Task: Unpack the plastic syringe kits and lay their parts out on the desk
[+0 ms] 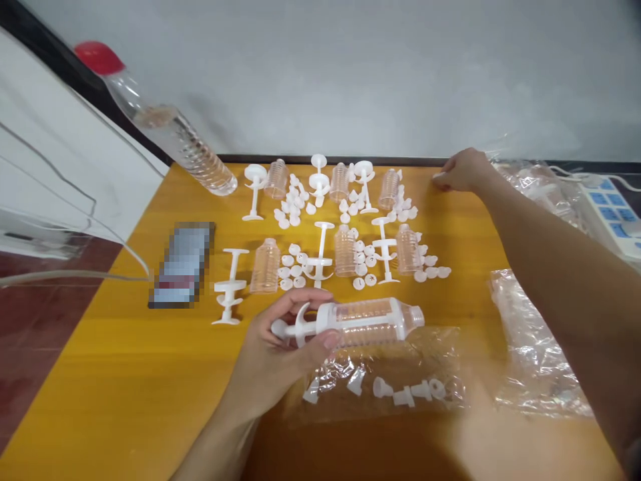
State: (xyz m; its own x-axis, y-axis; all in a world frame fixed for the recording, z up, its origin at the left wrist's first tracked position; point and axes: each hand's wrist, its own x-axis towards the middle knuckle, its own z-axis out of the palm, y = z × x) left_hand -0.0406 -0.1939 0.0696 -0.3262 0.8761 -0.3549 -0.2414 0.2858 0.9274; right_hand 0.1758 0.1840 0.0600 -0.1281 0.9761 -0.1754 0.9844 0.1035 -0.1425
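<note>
My left hand [295, 347] is closed around the white plunger end of a large plastic syringe [370, 321]. Its clear ribbed barrel points right, and the white plunger disc shows inside near the narrow threaded mouth. At the back of the table, my right hand [463, 170] has its fingers pinched together. A small white bit shows at the fingertips, too little to name. Below the syringe lies a clear bag [425, 354] with several white nozzles [383, 387]. Beyond it stand clear barrels [264, 267], white plungers [230, 287] and small white round pieces [293, 267], laid out in two rows.
A tall water bottle [185, 143] with a red cap stands at the back left. A phone [183, 264] lies in front of it. On the right are crumpled clear bags [535, 347] and a white power strip [611, 214]. A grey wall [350, 80] borders the wooden table.
</note>
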